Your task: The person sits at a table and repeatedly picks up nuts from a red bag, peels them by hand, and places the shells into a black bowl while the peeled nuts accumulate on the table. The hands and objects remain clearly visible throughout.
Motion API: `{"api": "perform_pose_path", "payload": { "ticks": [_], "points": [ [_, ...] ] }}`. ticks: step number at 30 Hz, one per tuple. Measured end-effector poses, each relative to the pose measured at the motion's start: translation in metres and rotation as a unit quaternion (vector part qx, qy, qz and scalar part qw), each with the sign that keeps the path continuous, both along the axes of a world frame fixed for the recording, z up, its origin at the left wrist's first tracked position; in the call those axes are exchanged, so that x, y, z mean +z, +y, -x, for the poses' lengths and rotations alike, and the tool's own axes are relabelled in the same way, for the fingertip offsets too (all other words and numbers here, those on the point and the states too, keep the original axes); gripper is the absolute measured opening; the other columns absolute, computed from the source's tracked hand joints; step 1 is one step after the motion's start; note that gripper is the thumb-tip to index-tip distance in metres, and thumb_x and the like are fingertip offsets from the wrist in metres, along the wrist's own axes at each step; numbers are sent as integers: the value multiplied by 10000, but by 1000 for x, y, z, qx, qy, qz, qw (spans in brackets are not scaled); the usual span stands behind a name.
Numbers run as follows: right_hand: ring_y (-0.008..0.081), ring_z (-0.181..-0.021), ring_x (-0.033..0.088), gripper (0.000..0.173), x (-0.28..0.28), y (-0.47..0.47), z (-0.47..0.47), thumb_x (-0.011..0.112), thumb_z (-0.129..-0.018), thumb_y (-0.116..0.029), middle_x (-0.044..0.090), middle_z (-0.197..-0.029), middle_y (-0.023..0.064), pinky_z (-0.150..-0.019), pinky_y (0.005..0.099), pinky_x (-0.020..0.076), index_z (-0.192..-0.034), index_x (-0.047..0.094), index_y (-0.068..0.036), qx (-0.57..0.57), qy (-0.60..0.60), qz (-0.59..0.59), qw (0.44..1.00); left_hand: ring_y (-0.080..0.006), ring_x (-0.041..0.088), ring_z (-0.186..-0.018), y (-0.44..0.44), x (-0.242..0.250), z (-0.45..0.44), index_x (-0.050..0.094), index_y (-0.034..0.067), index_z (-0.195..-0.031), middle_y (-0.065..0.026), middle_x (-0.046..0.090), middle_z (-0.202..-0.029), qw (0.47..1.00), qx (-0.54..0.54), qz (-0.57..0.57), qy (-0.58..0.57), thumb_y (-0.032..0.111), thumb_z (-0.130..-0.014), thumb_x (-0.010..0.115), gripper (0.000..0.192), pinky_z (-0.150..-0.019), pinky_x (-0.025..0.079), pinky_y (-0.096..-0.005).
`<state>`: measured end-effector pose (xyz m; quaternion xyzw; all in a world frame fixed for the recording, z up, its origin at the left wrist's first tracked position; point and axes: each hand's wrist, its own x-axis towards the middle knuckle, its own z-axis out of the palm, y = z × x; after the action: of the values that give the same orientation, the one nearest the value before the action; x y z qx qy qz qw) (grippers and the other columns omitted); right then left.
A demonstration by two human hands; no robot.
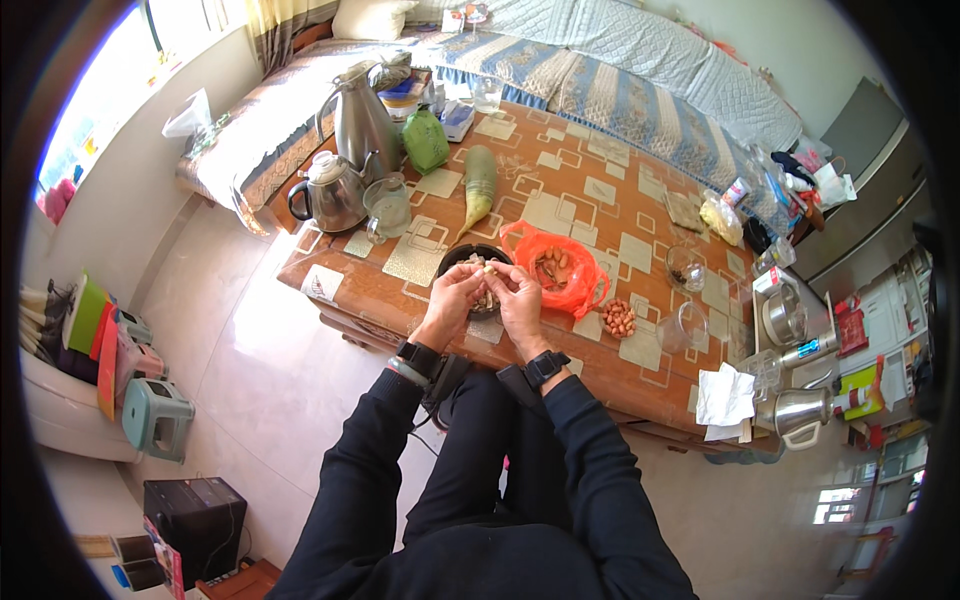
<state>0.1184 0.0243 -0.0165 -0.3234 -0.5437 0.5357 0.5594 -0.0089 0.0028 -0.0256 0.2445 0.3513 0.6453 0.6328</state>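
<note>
Over a dark round bowl (452, 257) of peanut shells, my left hand (453, 296) and my right hand (519, 298) meet at the fingertips. A small pale yellowish piece (489, 270), perhaps a peanut, is pinched between them; which hand bears it more is unclear. Right of the bowl lies an open red plastic bag (592, 281) with unshelled peanuts (553, 264) inside. A small cluster of reddish shelled peanuts (619, 319) sits near the table's front edge, right of the bag. Both wrists wear dark bands.
A green radish (480, 184) lies behind the bowl. At the left stand a steel kettle (335, 196), a tall steel jug (364, 124) and a glass mug (388, 210). A clear cup (682, 328), a glass dish (685, 268) and white tissues (725, 396) are on the right.
</note>
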Motion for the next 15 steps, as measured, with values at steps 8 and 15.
{"api": "perform_pose_path", "payload": {
  "ticks": [8, 15],
  "points": [
    [59, -709, 574, 170, 2, 1, 1, 671, -871, -74, 646, -877, 10, -654, 200, 483, -1017, 671, 14, -12, -13, 15, 1000, -90, 592, -802, 1, 6, -3, 590, 13, -1087, -21, 628, -937, 998, 4, -6, 68, 139, -932, 598, 200, -733, 494, -217],
    [50, -645, 558, 139, 8, -3, -1, 587, -911, -39, 642, -802, 13, -569, 194, 471, -1002, 665, 31, 7, -36, 82, 996, -82, 591, -770, -4, 22, -6, 575, -35, -1172, -51, 653, -933, 974, -39, -84, 206, 105, -895, 641, 318, -653, 487, -211]
  ]
}}
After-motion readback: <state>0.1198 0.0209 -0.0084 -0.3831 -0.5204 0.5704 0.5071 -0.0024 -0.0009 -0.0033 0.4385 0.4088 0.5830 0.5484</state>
